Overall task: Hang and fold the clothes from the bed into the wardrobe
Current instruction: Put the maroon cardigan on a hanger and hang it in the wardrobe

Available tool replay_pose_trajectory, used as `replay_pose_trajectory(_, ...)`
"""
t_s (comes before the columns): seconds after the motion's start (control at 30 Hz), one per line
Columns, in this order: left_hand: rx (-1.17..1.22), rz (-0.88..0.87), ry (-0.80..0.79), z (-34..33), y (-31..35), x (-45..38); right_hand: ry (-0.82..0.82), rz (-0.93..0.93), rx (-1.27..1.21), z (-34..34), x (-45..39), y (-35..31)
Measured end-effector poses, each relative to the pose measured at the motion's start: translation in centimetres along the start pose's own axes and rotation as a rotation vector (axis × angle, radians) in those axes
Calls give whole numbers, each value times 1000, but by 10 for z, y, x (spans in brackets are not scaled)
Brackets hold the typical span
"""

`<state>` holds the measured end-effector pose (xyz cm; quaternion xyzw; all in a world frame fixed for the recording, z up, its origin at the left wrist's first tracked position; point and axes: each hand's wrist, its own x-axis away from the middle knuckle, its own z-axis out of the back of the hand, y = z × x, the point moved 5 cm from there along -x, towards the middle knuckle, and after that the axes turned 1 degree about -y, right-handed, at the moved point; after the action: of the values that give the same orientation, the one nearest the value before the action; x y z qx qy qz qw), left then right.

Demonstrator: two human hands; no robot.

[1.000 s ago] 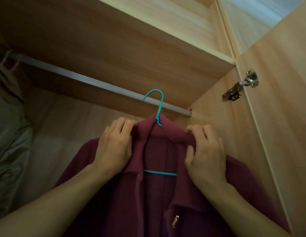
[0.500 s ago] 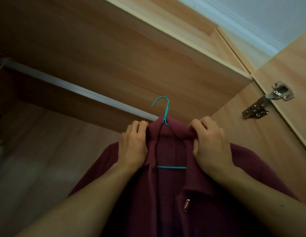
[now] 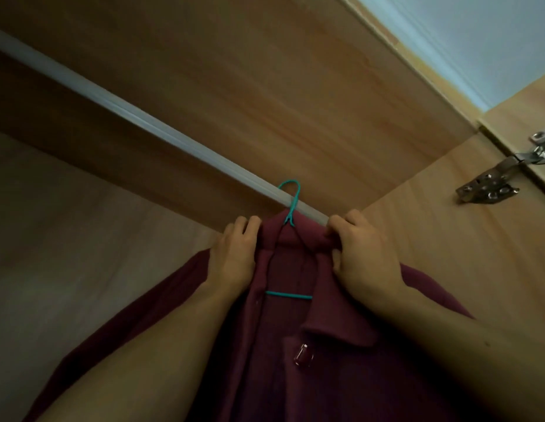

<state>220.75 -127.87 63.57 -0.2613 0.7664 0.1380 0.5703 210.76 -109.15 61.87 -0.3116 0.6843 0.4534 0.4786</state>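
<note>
The wooden wardrobe (image 3: pixel 295 86) fills the view, its side panel close on the right and open room stretching left along the metal rail (image 3: pixel 143 123), which runs diagonally from upper left to lower right. The maroon collared shirt (image 3: pixel 326 345) hangs lengthwise downward, front facing the camera, near the rail's right end. The left hand (image 3: pixel 233 257) and right hand (image 3: pixel 365 257) each grip a shoulder beside the collar. The teal hanger (image 3: pixel 291 205) now has its hook over the rail; half a second ago it was just short of it. A metal hinge (image 3: pixel 490 184) sits on the right.
</note>
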Motion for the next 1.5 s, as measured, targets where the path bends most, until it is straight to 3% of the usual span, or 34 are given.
replay_pose_trajectory(0.13,195,5,-49,-37,11,35,-74,16,96,-15,31,12)
replay_pose_trajectory(0.23,399,107,2,-57,26,56,-86,37,238,-14,39,18)
replay_pose_trajectory(0.33,466,154,-30,-78,42,74,-117,194,486,-10,46,14)
replay_pose_trajectory(0.4,508,178,-143,-100,59,87,-265,289,596,-14,61,13)
replay_pose_trajectory(0.5,669,269,-375,-138,94,106,-543,251,703,-24,85,31)
replay_pose_trajectory(0.6,842,344,-402,-154,105,112,-602,218,774,-26,90,41)
replay_pose_trajectory(0.87,726,280,-696,-116,98,170,-683,154,785,-15,120,23)
replay_pose_trajectory(0.97,682,166,-741,-92,99,232,-706,143,763,-3,154,17)
replay_pose_trajectory(1.2,756,102,-781,-38,108,340,-822,189,756,25,210,1)
replay_pose_trajectory(1.4,827,111,-935,-7,90,350,-856,139,683,38,220,-11)
replay_pose_trajectory(1.5,623,88,-870,24,74,335,-876,127,612,46,223,-16)
